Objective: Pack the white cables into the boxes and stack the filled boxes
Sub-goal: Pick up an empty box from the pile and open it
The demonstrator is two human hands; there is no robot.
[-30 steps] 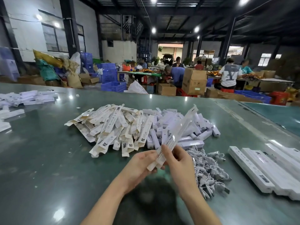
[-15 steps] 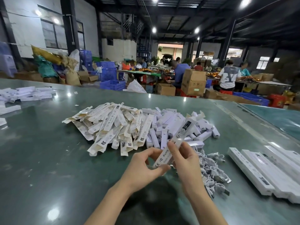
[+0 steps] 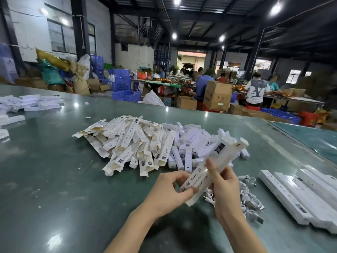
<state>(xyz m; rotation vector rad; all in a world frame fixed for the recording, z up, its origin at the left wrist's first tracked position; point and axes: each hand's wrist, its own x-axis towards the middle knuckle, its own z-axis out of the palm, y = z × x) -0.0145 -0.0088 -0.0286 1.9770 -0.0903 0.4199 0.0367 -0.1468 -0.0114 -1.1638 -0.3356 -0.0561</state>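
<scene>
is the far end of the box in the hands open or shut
Open. The box, gripped by the left hand and right hand, has its far-end flaps standing up unfolded. Whether a cable is inside, cannot tell.

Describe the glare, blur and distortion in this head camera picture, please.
Head view: ceiling lamps leave white glare spots on the glossy green table top; the wide lens bends the table's far edge and the pillars; the long white cardboard box gripped by the left hand and right hand stays sharp, its print readable; distant workers look soft.

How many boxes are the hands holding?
1. The long white cardboard box slants above the green table; the left hand pinches its near end, the right hand grips its middle. Another could hide behind it.
</scene>
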